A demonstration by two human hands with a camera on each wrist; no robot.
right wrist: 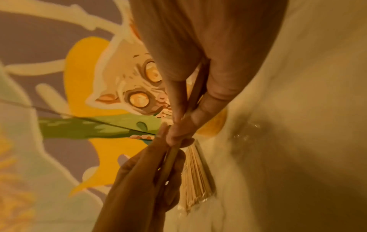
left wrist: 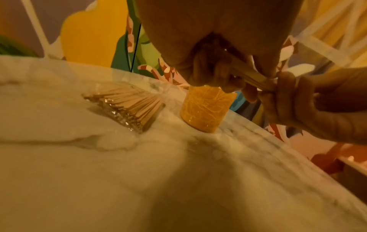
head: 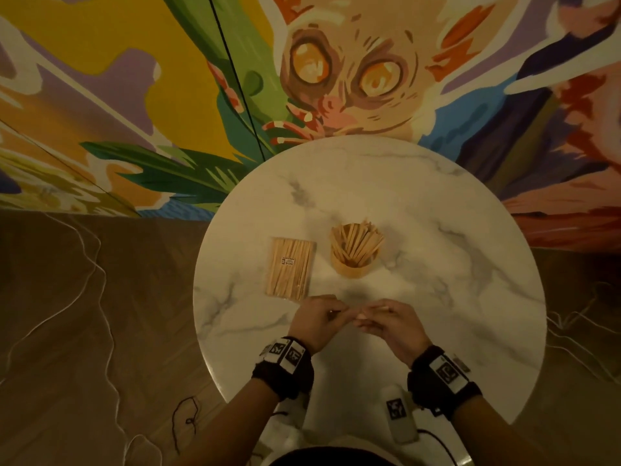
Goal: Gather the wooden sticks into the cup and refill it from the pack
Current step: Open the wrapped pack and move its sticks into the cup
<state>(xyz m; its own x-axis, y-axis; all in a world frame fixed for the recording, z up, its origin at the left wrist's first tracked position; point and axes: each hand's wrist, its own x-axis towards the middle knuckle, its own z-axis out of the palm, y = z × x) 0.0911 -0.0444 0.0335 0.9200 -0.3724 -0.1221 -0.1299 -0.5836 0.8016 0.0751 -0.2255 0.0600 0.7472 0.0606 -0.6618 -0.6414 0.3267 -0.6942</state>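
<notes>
A wooden cup (head: pixel 356 260) holding several wooden sticks stands near the table's middle. To its left lies a clear pack of sticks (head: pixel 290 265), flat on the marble. Nearer the front edge my left hand (head: pixel 321 314) and right hand (head: pixel 384 317) meet, fingers curled. Between them they hold a thin bundle of wooden sticks (left wrist: pixel 250 75). In the left wrist view the cup (left wrist: pixel 208 108) and pack (left wrist: pixel 127 108) lie beyond my left hand (left wrist: pixel 208 73). In the right wrist view my right hand (right wrist: pixel 184 122) pinches the sticks (right wrist: pixel 172 158) above the pack (right wrist: pixel 196 177).
The round white marble table (head: pixel 453 264) stands against a painted mural wall (head: pixel 336 79). Thin cords trail over the wooden floor (head: pixel 84 297) on both sides. A white device (head: pixel 398 412) lies at the table's near edge by my right forearm.
</notes>
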